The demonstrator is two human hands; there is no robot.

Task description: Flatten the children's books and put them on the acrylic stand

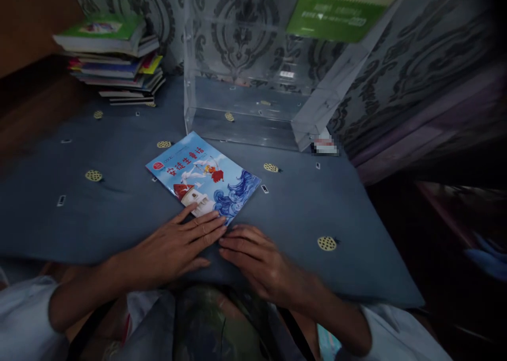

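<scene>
Pale sleeves [24,319] lay by a blue pineapple-print tablecloth [130,224]; before a clear display rack [336,86], an Andersen fairy-tale book [206,173] lay flat. The left hand [188,242] spread wide over its near edge, while I couldn't tell whether the right hand [257,258], narrowly curled beside its corner, held anything. Steadying seemed the step; lifting would call for fingertips beneath that edge.

A grey wall [428,70] with dark scroll patterns rises behind a table [130,234] covered in blue cloth [293,208] (yellow pineapples [327,243] are printed across it). A brown panel [31,23] stands at the upper left. The light is dim, and the space to the table's right sinks into deep shadow.
</scene>
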